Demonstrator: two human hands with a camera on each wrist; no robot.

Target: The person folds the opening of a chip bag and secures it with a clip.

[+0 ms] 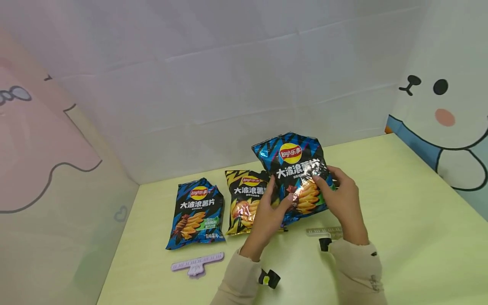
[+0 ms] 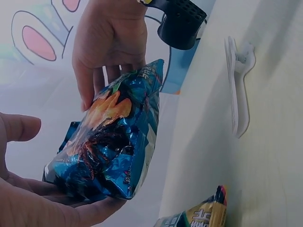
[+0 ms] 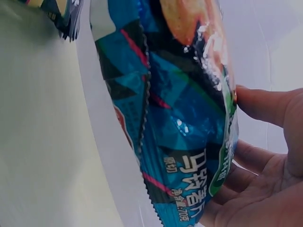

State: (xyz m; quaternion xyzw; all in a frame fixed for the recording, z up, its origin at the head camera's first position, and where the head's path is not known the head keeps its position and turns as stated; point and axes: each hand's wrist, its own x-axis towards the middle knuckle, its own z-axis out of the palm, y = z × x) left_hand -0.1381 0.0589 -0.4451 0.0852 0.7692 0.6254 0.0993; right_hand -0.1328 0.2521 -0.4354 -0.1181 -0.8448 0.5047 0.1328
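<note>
A blue and black bag of potato chips is held up off the table between both hands, its printed front toward the head camera. My left hand holds its left side; in the left wrist view the fingers lie along the bag's edge and the thumb stands above its face. At the right side my right hand grips it, thumb in front and fingers behind, as the right wrist view also shows. Partly behind the left hand lies a yellow and black chip bag. Another blue chip bag lies farther left.
A purple bag clip lies in front of the left blue bag. A pale clip lies near the right wrist, partly covered by the arm. White cloth hangs behind the pale yellow table, with cartoon-printed cloths at both sides.
</note>
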